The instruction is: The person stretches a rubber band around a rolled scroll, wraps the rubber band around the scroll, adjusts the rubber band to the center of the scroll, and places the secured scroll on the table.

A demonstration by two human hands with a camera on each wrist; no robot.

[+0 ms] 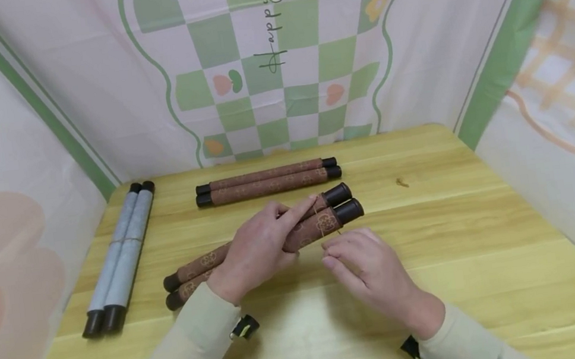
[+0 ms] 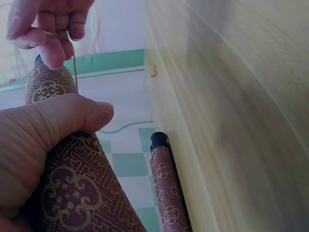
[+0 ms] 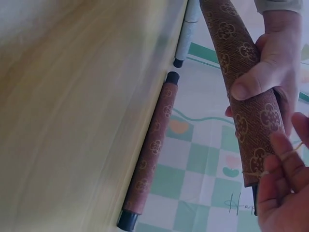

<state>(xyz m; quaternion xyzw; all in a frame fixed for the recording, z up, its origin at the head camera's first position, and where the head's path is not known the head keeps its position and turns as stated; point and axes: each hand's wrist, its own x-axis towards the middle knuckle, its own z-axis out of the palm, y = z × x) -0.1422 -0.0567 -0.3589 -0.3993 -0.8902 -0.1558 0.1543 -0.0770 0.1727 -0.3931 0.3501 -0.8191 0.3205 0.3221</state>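
Observation:
My left hand (image 1: 260, 243) grips a double-rolled brown scroll (image 1: 206, 260) with gold flower patterns and dark end knobs, held tilted above the table. Its thumb lies across the patterned roll in the left wrist view. Beside the scroll's right end, my right hand (image 1: 374, 267) has its fingers curled on a thin tan rubber band (image 3: 253, 173). Part of that band loops round the scroll near the dark knobs, and another part stretches out to the right fingers (image 2: 53, 53). The palm side of the left hand is hidden in the head view.
Behind the hands lies a second brown scroll (image 1: 267, 189) on the wooden table (image 1: 490, 250). A light grey scroll (image 1: 133, 222), banded at its middle, lies at the left. One loose rubber band (image 1: 401, 183) lies at the back right. Printed curtains (image 1: 306, 69) surround the table.

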